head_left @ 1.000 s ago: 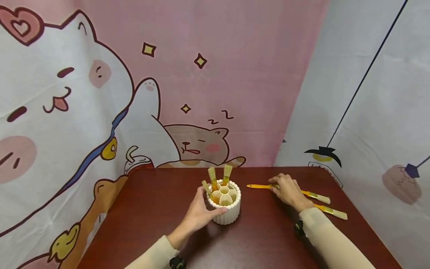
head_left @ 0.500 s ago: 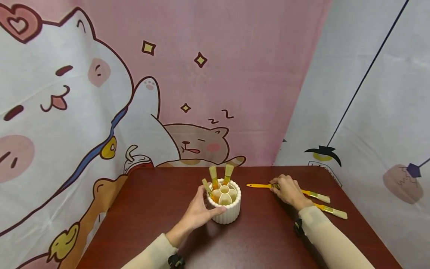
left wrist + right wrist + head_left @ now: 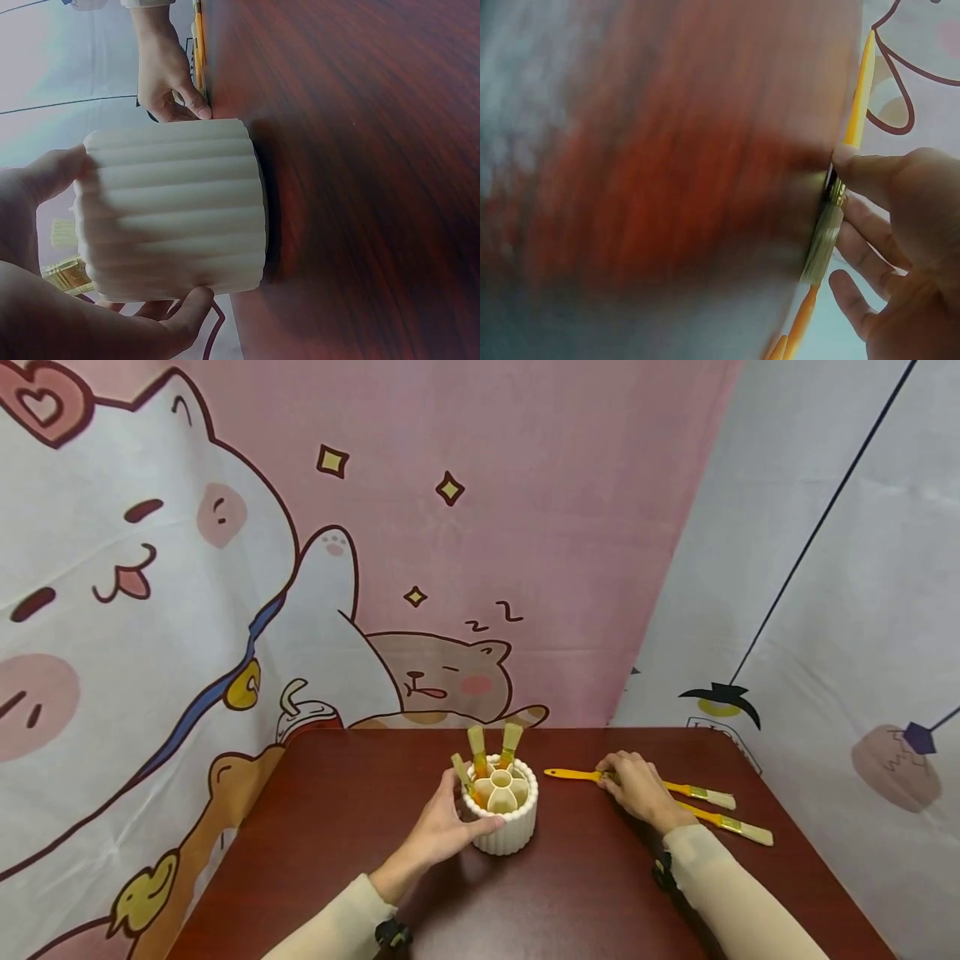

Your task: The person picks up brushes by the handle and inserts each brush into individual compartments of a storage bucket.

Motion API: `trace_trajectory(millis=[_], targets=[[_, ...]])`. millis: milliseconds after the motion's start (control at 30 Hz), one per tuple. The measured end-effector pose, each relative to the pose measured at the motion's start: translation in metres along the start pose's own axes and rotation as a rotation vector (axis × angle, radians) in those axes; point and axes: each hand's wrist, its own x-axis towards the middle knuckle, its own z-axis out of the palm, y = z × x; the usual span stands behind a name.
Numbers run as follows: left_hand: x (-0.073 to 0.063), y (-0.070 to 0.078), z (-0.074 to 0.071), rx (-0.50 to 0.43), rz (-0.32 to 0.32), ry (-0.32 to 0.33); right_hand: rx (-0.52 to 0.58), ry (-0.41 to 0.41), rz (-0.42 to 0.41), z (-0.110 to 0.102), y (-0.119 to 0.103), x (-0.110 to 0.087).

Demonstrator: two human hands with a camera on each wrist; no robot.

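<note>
My left hand [image 3: 442,828] grips the side of a white ribbed brush holder [image 3: 506,837] standing on the table; in the left wrist view its thumb and fingers [image 3: 196,307] press opposite sides. Three brushes stand bristles up in the holder's back and left compartments, among them a brush [image 3: 512,742] at the rear. To the right, my right hand [image 3: 636,789] pinches a flat paintbrush [image 3: 572,774] near its ferrule, low at the table surface. Its yellow handle points toward the holder. The right wrist view shows the bristles [image 3: 823,244] beside my fingers.
Two more yellow-handled brushes, an upper brush [image 3: 712,797] and a lower brush [image 3: 750,832], lie on the table right of my right hand. The dark red table [image 3: 337,810] ends at a cartoon-printed cloth [image 3: 570,568] behind and at the sides.
My right hand has shifted slightly left, and the pinched paintbrush with it. The left hand keeps its grip on the holder. The head view has tilted a little.
</note>
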Motion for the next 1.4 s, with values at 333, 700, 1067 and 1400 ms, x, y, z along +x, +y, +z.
trace_trajectory(millis=[333,700,1067,1400], targets=[[-0.001,0.001,-0.001,0.027,-0.016,0.001,0.028,0.022,-0.003,-0.006,-0.012,0.001],[-0.001,0.004,-0.001,0.021,-0.030,-0.003,0.186,0.075,-0.083,-0.011,-0.022,0.001],[0.001,0.001,-0.001,0.003,-0.023,-0.007,0.249,0.049,-0.001,-0.025,-0.039,-0.009],[-0.001,-0.001,0.000,-0.006,-0.030,-0.003,0.264,0.081,0.038,-0.038,-0.056,-0.021]])
